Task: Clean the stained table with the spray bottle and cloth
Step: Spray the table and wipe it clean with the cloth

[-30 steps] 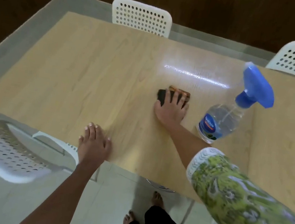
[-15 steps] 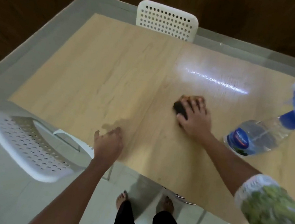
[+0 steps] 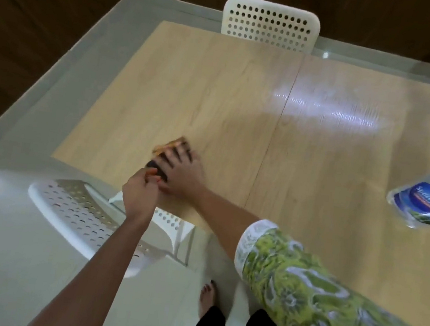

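A dark cloth with an orange edge (image 3: 167, 148) lies on the wooden table (image 3: 245, 98) near its front left edge. My right hand (image 3: 183, 171) presses flat on the cloth with the fingers spread. My left hand (image 3: 139, 189) touches the right hand and pinches the cloth's near corner with curled fingers. The clear spray bottle with a blue label (image 3: 428, 202) stands far to the right, cut off by the frame edge, and neither hand touches it. The picture is blurred around the hands.
A white perforated chair (image 3: 270, 24) stands at the table's far side. Another white chair (image 3: 83, 223) is tucked at the near edge under my left arm. A glass border (image 3: 90, 57) rims the wooden top. My feet are on the pale floor below.
My right hand slid the cloth left across the table toward the front left edge. My left hand left the table edge and took hold of the cloth's near corner.
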